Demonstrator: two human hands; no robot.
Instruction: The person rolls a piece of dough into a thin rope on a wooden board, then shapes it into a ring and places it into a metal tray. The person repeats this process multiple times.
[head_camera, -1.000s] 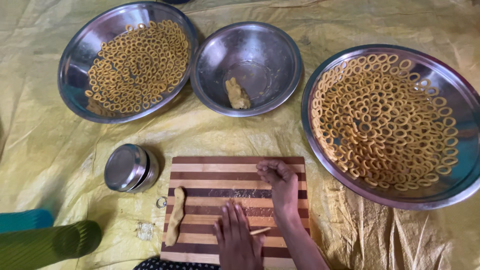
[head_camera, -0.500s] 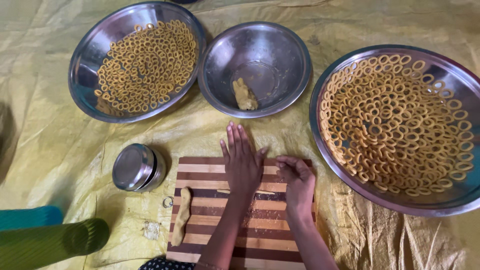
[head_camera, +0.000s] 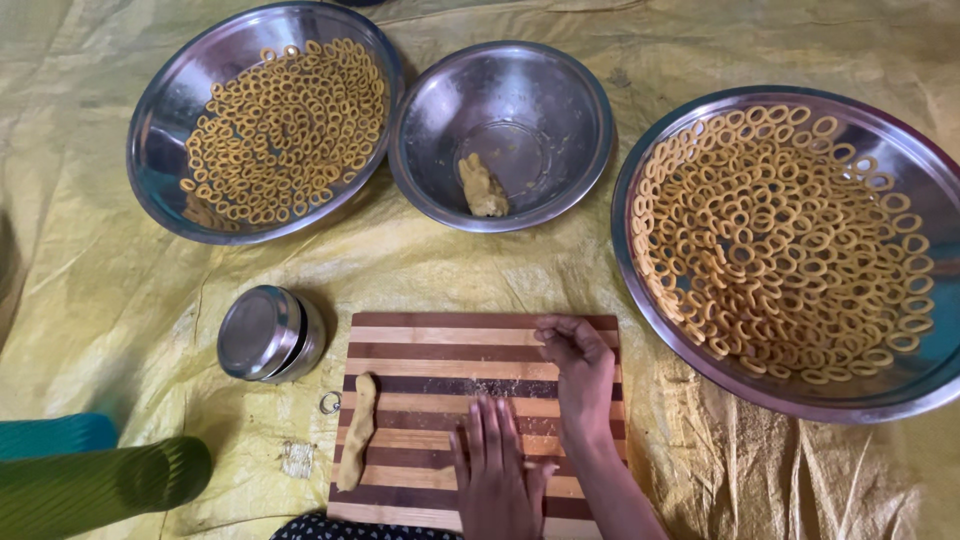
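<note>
A thin dough strand (head_camera: 540, 466) lies on the striped wooden cutting board (head_camera: 440, 350), under the left hand (head_camera: 495, 470), fingers flat and spread, holding nothing. Half a second ago this hand was further up the board. Right hand (head_camera: 580, 375) rests loosely curled beside it, grasping nothing. One dough roll (head_camera: 357, 430) lies left. Three steel bowls: two hold rings (head_camera: 275, 130) (head_camera: 780, 235), one a dough lump (head_camera: 483, 188). One lidded steel tin (head_camera: 268, 333).

Head view, steeply downward, close

A board (head_camera: 440, 370) striped dark brown and tan lies on a yellow sheet (head_camera: 120, 300) beneath silvery bowls (head_camera: 500, 75) of golden-orange rings (head_camera: 780, 230).
</note>
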